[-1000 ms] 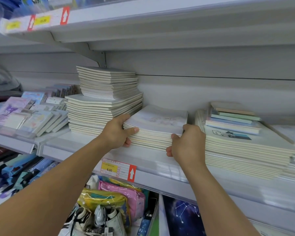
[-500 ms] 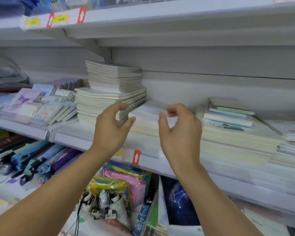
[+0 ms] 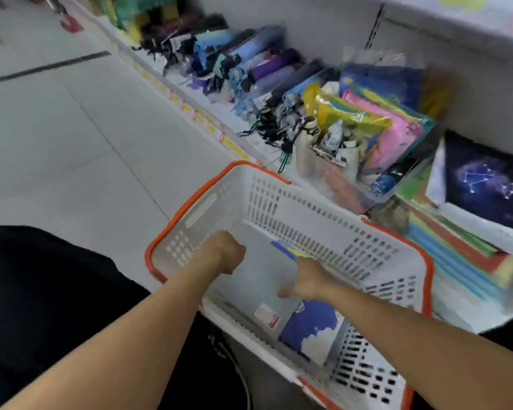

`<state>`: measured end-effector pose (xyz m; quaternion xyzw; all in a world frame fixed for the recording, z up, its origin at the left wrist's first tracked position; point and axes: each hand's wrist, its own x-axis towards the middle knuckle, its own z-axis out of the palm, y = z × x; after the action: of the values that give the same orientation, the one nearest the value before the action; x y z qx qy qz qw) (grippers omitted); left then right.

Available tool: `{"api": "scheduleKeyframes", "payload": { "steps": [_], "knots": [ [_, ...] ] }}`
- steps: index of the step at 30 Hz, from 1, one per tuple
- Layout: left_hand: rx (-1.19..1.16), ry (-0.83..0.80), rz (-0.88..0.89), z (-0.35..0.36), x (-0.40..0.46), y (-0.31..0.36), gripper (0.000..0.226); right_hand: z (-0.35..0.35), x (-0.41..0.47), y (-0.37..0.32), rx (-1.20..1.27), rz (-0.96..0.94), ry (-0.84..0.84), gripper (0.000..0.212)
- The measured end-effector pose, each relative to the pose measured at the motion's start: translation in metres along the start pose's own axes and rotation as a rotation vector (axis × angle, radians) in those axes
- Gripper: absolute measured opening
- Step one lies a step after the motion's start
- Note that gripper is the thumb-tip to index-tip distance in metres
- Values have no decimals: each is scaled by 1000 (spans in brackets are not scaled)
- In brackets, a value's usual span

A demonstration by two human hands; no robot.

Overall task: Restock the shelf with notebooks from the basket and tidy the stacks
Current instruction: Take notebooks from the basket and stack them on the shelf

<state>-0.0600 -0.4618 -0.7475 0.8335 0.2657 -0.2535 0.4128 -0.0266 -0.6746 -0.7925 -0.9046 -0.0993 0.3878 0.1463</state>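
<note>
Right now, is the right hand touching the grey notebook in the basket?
Cannot tell. In the head view the right hand overlaps the grey notebook inside the basket, but motion blur hides whether the fingers press it or hover above.

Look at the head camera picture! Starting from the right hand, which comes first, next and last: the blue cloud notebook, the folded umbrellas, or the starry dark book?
From the right hand:
1. Blue cloud notebook, inside the basket, just below the hand.
2. Starry dark book, on the low shelf at far right.
3. Folded umbrellas, along the shelf towards the top of the picture.
</note>
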Motion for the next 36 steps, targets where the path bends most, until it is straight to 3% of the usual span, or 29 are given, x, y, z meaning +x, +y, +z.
{"api": "scheduleKeyframes", "payload": {
  "steps": [3,6,9,11,13,16,18,20,22,24,25,26,28,30,32,36],
  "knots": [
    [383,-66,85,10,-4,-16,39,40,31,47,-31,68,-24,110],
    [600,-171,109,13,3,-28,50,36,23,48,28,133,47,99],
    [627,-222,102,16,14,-27,53,33,22,38,92,241,66,108],
    [569,-220,64,17,12,-17,61,32,24,32,191,251,93,80],
    [349,-230,-34,20,5,-8,77,24,19,21,375,215,78,42],
    [-297,-374,-240,23,-16,16,88,-11,-3,-9,582,23,109,19],
    [-725,-473,-303,19,-19,31,76,-37,-24,-34,443,-222,219,6],
    [-999,-525,-303,17,-17,40,56,-58,-46,-57,95,-466,264,13],
    [-1039,-401,-282,21,-13,41,28,-76,-63,-62,-67,-527,135,24],
    [-982,-214,-268,26,-12,40,25,-92,-64,-48,170,-368,-128,40],
    [-930,-150,-246,28,-14,39,25,-93,-55,-31,262,-257,-176,51],
    [-872,-105,-228,30,-17,39,25,-88,-42,-9,269,-167,-147,61],
    [-780,-27,-205,32,-23,38,26,-62,-16,38,14,3,-14,69],
    [-718,26,-198,33,-29,36,25,-17,-3,75,-100,145,-35,84],
    [-607,72,-172,34,-37,33,24,17,0,87,-56,182,-41,98],
    [-402,243,-20,36,-39,20,12,41,7,87,-133,212,109,108]
  ]
}}
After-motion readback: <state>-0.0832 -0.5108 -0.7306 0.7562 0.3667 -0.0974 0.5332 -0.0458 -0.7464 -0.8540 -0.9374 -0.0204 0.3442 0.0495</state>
